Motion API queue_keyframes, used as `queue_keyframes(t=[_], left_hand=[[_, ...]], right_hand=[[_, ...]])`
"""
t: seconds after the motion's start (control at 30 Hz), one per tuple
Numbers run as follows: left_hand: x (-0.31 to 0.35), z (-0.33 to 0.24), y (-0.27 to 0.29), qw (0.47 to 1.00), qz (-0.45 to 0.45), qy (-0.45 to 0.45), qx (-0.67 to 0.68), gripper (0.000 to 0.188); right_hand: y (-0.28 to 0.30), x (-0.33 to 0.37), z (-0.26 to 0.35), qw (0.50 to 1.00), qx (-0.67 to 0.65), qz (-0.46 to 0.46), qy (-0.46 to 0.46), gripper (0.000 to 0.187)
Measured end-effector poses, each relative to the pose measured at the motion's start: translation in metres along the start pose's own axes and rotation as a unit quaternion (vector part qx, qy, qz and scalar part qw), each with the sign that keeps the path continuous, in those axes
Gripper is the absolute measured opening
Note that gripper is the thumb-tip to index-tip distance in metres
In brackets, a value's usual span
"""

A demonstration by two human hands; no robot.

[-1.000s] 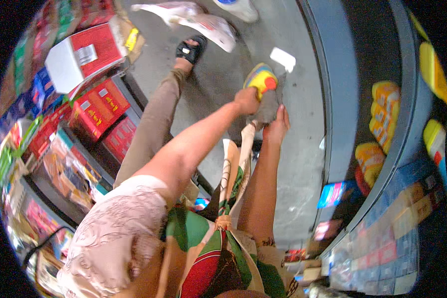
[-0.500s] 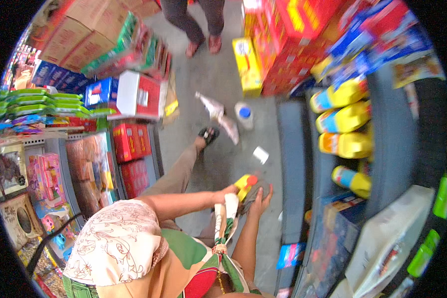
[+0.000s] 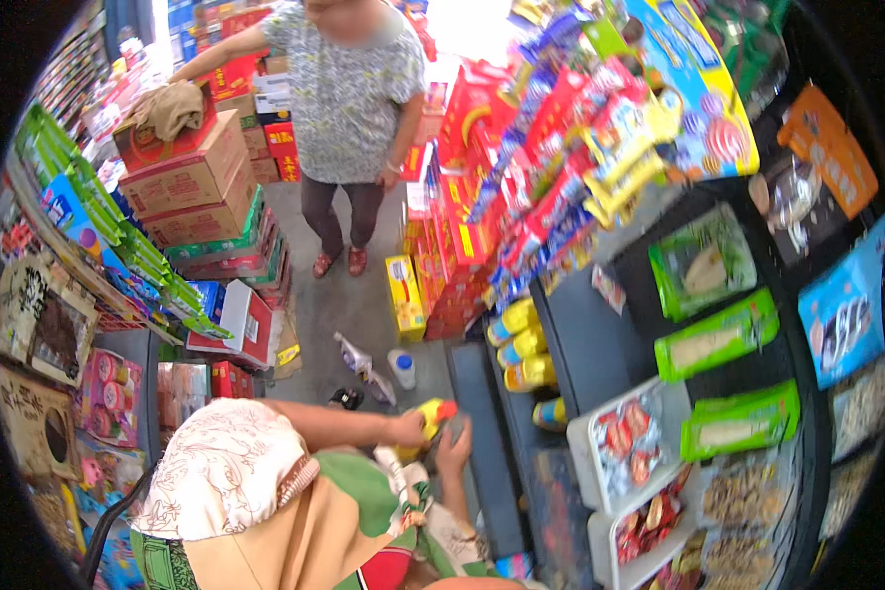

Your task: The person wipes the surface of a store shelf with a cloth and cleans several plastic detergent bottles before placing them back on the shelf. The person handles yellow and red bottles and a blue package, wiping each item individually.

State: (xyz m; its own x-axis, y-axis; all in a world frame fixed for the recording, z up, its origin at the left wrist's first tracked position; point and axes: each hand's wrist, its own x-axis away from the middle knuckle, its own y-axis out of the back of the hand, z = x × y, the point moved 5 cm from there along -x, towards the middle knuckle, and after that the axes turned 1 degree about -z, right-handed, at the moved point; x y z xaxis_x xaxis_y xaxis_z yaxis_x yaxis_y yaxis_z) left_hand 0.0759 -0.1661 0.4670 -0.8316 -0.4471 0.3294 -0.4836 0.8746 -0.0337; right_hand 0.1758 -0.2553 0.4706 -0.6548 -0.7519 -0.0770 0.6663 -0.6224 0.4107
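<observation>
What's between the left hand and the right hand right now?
In the head view, a red-capped yellow bottle and a grey cloth lie between the left hand and the right hand.

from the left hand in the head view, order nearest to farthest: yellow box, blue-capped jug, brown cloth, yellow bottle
1. Yellow bottle, in the left hand
2. Blue-capped jug, on the floor ahead
3. Yellow box, farther ahead
4. Brown cloth, atop cartons, ahead left

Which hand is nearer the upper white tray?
Right: the right hand, at the grey cloth, sits left of the tray; the left hand, on the yellow bottle, is farther left.
</observation>
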Motion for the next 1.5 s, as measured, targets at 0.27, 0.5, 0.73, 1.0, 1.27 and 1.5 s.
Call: queue_keyframes(t=[0.27, 0.5, 0.73, 1.0, 1.27, 1.5], left_hand=[[0.037, -0.124, 0.018, 0.987, 0.099, 0.092, -0.084, 0.023], [0.012, -0.135, -0.018, 0.897, 0.167, -0.118, -0.393, 0.031], [0.039, -0.143, -0.046, 0.902, 0.194, -0.132, -0.363, 0.042], [0.037, -0.093, -0.030, 0.953, 0.166, -0.008, -0.254, 0.038], [0.011, -0.066, -0.013, 0.977, 0.061, 0.007, -0.206, 0.037], [0.009, -0.102, -0.017, 0.969, 0.090, -0.053, -0.226, 0.035]], right_hand=[[0.080, -0.064, 0.028, 0.989, -0.089, -0.087, -0.081, 0.043], [0.094, -0.062, 0.111, 0.984, -0.060, 0.164, -0.013, 0.033], [0.101, -0.026, -0.020, 0.967, -0.155, 0.126, -0.157, 0.028], [0.089, 0.049, -0.017, 0.935, -0.153, -0.119, -0.296, 0.042], [0.104, 0.045, 0.071, 0.990, -0.007, 0.021, -0.142, 0.045], [0.090, 0.029, 0.129, 0.998, -0.060, -0.019, 0.022, 0.044]])
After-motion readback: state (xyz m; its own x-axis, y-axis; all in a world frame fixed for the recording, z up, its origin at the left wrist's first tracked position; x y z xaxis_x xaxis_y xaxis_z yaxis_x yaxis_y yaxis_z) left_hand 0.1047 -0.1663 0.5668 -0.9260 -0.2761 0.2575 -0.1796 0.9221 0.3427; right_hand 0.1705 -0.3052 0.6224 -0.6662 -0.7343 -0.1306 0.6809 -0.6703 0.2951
